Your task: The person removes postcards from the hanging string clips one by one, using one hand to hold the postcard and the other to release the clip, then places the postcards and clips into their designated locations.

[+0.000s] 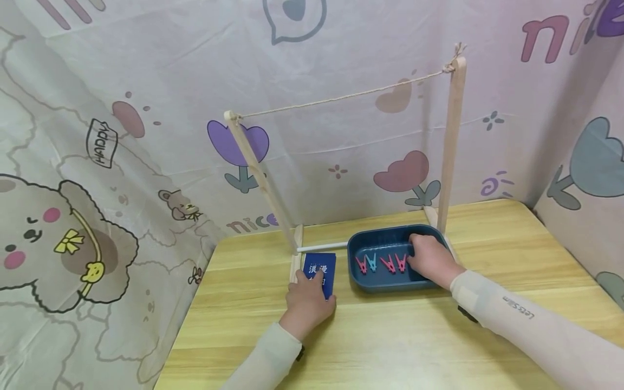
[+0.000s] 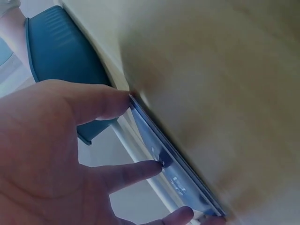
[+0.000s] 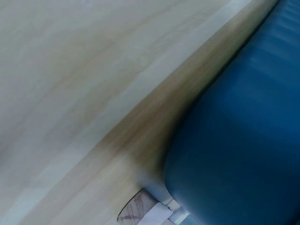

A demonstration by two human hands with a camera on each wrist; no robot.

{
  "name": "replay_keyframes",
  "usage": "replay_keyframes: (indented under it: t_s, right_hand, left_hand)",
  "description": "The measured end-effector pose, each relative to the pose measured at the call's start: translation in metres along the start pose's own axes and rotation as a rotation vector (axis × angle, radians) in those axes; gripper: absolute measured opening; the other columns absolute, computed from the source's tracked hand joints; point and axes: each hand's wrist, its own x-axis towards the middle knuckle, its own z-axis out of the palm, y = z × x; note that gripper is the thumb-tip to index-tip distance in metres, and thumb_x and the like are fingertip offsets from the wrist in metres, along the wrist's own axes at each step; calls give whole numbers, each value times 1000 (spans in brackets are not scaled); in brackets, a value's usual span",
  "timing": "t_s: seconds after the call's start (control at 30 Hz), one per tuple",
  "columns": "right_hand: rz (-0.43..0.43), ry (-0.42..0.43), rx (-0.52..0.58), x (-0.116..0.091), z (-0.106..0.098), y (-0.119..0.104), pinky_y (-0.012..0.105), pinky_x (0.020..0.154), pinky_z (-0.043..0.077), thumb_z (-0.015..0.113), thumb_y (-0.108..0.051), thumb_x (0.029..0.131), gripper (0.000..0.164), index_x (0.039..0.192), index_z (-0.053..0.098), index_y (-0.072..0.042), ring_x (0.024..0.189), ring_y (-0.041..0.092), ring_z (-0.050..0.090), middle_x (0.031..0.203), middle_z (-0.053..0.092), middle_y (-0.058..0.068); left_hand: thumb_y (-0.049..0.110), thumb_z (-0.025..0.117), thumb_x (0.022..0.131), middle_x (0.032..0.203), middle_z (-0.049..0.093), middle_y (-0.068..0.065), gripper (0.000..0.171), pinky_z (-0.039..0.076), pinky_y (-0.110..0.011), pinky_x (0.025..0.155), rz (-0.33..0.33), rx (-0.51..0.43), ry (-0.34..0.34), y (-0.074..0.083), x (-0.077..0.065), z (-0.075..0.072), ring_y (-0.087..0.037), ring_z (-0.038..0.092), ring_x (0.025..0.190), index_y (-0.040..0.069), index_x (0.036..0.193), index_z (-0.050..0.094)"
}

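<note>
A flat blue booklet [image 1: 319,271] with white characters lies on the table, left of the tray; its thin, layered edge shows in the left wrist view. My left hand [image 1: 310,298] spans it, thumb at one edge and fingers on the cover and at the opposite edge. Inside the right end of the dark blue tray [image 1: 385,284] is my right hand [image 1: 431,260], fingers bent down beside a pink clothespin [image 1: 401,262]. Its fingertips are largely hidden. Further left in the tray lie another pink clothespin [image 1: 387,264], a light blue clothespin [image 1: 371,262] and a pink one.
Behind the tray stands a wooden frame, with a left post [image 1: 263,181], a right post [image 1: 452,146] and a string [image 1: 341,97] tied between their tops. A white rod [image 1: 322,247] runs low between the posts. Patterned cloth [image 1: 312,179] hangs behind the wooden table [image 1: 234,309].
</note>
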Motion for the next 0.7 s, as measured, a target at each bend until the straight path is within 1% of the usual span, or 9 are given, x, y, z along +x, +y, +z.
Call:
replay_keyframes:
  t_s: [0.1, 0.23, 0.33, 0.47, 0.5, 0.63, 0.7]
  right_hand:
    - [-1, 3, -3, 0, 0, 1, 60, 94, 64, 77, -12, 98, 44, 131, 63, 14, 89, 28, 70, 124, 73, 32]
    - [-8, 1, 0, 0, 0, 1, 60, 94, 64, 77, -11, 97, 45, 131, 63, 15, 91, 29, 70, 125, 73, 33]
    - [-1, -7, 9, -1, -1, 0, 61, 95, 63, 77, -11, 97, 46, 132, 63, 15, 95, 31, 71, 127, 72, 34]
    - [0, -17, 14, -1, -4, -2, 62, 97, 62, 78, -11, 96, 49, 133, 61, 16, 100, 33, 71, 132, 69, 35]
    - [-5, -19, 12, -1, -5, -3, 62, 97, 62, 78, -12, 96, 50, 133, 61, 16, 99, 32, 71, 132, 69, 36]
    - [-10, -23, 6, -2, -13, -9, 60, 94, 63, 78, -16, 98, 51, 134, 61, 16, 85, 26, 71, 131, 68, 37]
    - [-2, -18, 5, -2, -18, -13, 62, 95, 62, 77, -18, 99, 50, 133, 62, 15, 83, 26, 72, 131, 68, 37]
  left_hand:
    - [57, 77, 93, 132, 49, -32, 79, 57, -51, 70, 13, -17, -8, -2, 0, 1, -42, 56, 92, 16, 157, 58]
    - [60, 81, 89, 134, 49, -32, 84, 58, -53, 75, 34, -43, -33, -7, -1, -2, -43, 57, 98, 15, 156, 58]
    - [54, 84, 87, 136, 49, -32, 84, 58, -54, 77, 60, -58, -63, -11, -2, -6, -43, 56, 99, 14, 157, 58]
    - [45, 86, 86, 139, 49, -33, 81, 59, -55, 80, 112, -50, -91, -13, -1, -13, -42, 57, 98, 12, 156, 59]
    - [43, 86, 86, 140, 49, -34, 80, 59, -55, 81, 122, -44, -95, -13, -1, -14, -41, 58, 98, 12, 155, 59]
    - [40, 87, 85, 138, 53, -33, 78, 59, -53, 78, 153, -25, -104, -13, 1, -18, -39, 59, 91, 11, 153, 62]
    - [40, 88, 85, 137, 54, -33, 78, 59, -51, 77, 160, -16, -102, -13, 1, -19, -37, 60, 88, 11, 152, 63]
